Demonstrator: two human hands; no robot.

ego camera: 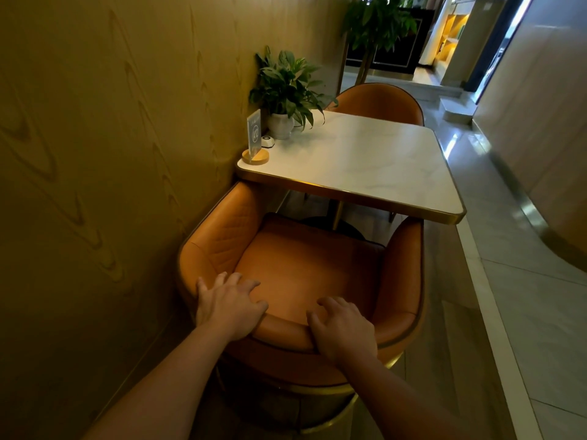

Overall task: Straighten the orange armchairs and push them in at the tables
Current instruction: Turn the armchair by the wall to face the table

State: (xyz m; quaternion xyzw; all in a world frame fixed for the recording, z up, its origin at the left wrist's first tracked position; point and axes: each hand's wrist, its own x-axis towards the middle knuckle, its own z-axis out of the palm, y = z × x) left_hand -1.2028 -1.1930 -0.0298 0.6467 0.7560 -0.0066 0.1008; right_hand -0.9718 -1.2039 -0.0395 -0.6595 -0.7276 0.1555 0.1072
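Orange armchair [305, 268] sits at the tabletop's [365, 163] near edge, arm tips just under it; judged heavy, stiff-framed, slick-skinned; left hand [228, 308] and right hand [344, 328], each grip curled over the backrest's top rim, the soundest push point.

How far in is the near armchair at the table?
Partly in: the armchair has arm tips under the table edge, seat mostly uncovered. Left hand and right hand grip its backrest.
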